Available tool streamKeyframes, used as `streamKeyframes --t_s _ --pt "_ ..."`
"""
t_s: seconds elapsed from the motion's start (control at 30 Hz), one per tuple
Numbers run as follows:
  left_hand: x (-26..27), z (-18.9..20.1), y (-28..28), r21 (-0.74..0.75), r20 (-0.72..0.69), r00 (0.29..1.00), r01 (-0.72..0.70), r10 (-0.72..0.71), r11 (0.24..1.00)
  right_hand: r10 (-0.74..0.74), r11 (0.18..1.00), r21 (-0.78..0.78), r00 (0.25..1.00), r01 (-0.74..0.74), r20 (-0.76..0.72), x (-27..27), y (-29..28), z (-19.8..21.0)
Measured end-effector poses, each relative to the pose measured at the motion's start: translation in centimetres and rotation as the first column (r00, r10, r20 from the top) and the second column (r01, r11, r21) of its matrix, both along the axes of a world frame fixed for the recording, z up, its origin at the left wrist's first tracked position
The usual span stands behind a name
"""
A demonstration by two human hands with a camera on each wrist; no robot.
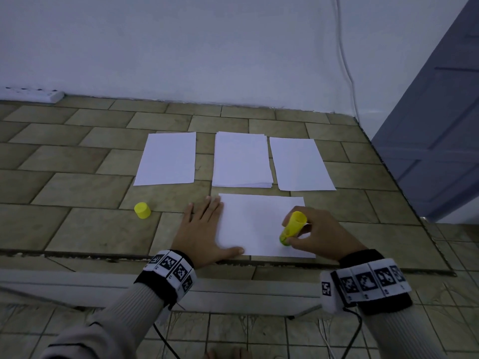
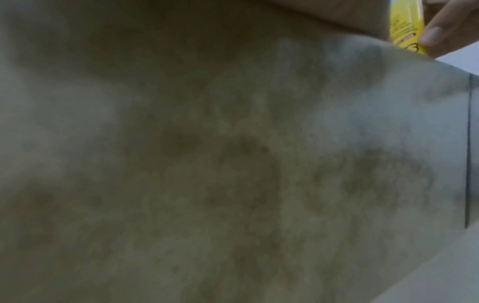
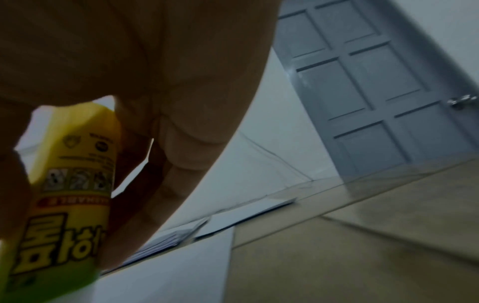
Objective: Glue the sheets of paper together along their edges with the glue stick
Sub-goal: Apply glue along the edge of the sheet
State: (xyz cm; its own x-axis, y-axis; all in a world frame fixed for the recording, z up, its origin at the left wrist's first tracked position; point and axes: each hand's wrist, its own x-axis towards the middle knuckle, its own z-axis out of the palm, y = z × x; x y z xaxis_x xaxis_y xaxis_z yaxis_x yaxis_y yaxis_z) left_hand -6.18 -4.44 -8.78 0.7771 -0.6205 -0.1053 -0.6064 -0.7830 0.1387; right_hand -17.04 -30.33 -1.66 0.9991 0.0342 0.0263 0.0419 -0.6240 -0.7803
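Note:
A white sheet (image 1: 259,224) lies crosswise on the tiled floor in front of me. My left hand (image 1: 204,229) lies flat with straight fingers on its left edge, thumb along the near edge. My right hand (image 1: 316,234) grips the yellow glue stick (image 1: 292,228), tilted, its green lower end down on the sheet near the right side. The same glue stick (image 3: 70,184) fills the left of the right wrist view between my fingers, and its tip (image 2: 406,26) shows in the left wrist view. The yellow cap (image 1: 142,210) stands apart on the floor at the left.
Beyond the sheet lie a single sheet (image 1: 167,158), a stack of paper (image 1: 242,159) and another single sheet (image 1: 300,164) in a row. A power strip (image 1: 33,94) lies by the wall at far left. A grey door (image 3: 362,82) stands on the right.

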Motion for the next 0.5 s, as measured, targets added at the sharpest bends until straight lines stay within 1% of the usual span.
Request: streamKeyframes --t_s 0.07,0.17,0.27,0.4,0.5 --pt "0.0 -0.1 0.0 0.018 0.005 1.000 -0.001 0.001 1.000 -0.031 0.998 -0.046 0.999 0.030 -0.030 -0.6 -1.3 0.2" --pt "0.0 -0.1 -0.1 0.012 0.012 1.000 0.000 0.000 1.000 -0.041 0.992 -0.122 0.997 0.033 -0.060 -0.8 -2.7 0.2" --pt "-0.1 -0.1 -0.1 0.022 0.004 1.000 0.002 -0.002 1.000 -0.027 0.991 -0.133 0.996 0.017 -0.080 -0.5 -3.1 0.3" --pt "-0.1 0.0 -0.2 0.030 -0.002 1.000 -0.002 0.002 1.000 0.002 0.997 -0.074 1.000 -0.002 0.006 0.3 -1.3 0.6" --pt "0.0 0.0 -0.1 0.026 -0.002 1.000 -0.003 0.003 1.000 0.087 0.995 -0.057 0.994 -0.084 0.059 1.7 1.9 0.4"
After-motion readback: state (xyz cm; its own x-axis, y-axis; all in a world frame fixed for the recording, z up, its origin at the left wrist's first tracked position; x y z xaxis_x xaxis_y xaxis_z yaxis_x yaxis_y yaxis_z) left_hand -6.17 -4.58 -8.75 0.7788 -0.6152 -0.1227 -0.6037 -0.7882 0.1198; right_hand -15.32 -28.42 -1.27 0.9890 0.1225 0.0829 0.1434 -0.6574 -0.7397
